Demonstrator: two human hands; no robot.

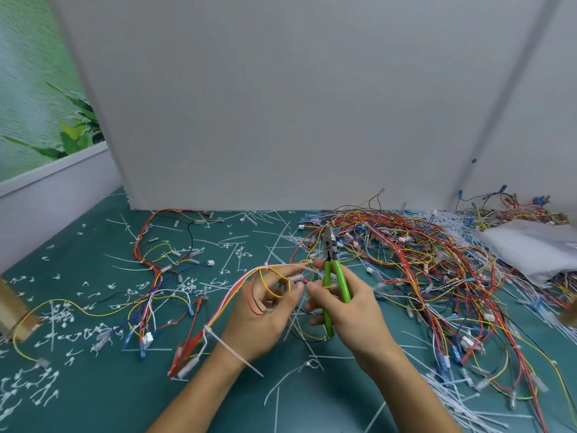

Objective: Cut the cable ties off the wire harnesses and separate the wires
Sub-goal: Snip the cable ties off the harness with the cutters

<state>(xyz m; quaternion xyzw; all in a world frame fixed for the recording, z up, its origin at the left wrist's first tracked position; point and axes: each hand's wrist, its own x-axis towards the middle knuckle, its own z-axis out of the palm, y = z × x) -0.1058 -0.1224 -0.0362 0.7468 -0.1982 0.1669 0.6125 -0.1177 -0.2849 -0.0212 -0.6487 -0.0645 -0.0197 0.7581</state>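
Grey partition wall (296,104) behind green tabletop (103,398)

One left hand (259,317), one right hand (349,310), one cutter (327,270), one held harness (237,287).

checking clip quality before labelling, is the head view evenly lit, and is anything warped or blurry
Head view: light soft and even, no glare, only faint shadows; the wide lens bows the edges of the white partition; green cutters in the right hand read fairly sharp, the frame corners softer.

Glossy green plastic cutter handles (338,284), dull metal head; matt, seemingly rubbery green mat (93,398).
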